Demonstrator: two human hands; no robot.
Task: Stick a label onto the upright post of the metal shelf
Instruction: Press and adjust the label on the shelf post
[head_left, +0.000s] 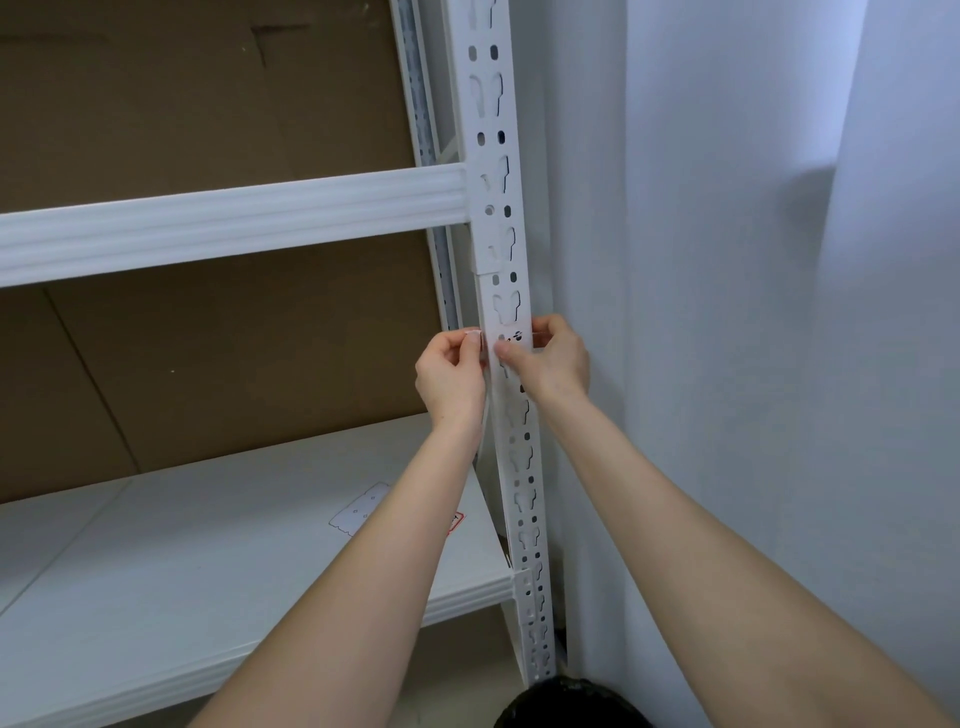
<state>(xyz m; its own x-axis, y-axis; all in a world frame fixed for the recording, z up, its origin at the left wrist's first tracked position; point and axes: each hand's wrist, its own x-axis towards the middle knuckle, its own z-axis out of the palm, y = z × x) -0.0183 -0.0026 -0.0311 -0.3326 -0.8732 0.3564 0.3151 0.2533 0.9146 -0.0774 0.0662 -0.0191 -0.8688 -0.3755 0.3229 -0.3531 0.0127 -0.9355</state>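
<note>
Label (514, 336): a small white strip with black marks, lying across the front face of the upright post (483, 119) at the near right corner of the metal shelf (467, 597). It sits below the crossbeam (234, 218) and well above the shelf board (182, 561).

The left hand (451, 376) is at the left edge of the post, thumb and forefinger pinched together on the left end of the label, the other fingers curled in. The right hand (553, 364) is at the right edge: its thumb lies on the front of the post just under the label, and its forefinger curls over the label's right end, so it pinches that end too. The label looks flat against the metal between the two hands, though it is too small to tell whether it is fully stuck down. Both forearms reach up from the near edge of the view.

On the shelf board, left of the left forearm, lies a white backing sheet (361, 509). A red-edged sticker (457, 519) shows just right of that forearm. Brown cardboard (208, 104) stands behind the shelf. A pale curtain (779, 312) hangs to the right of the post. A dark object (566, 701) sits at the bottom edge, near the foot of the post.
</note>
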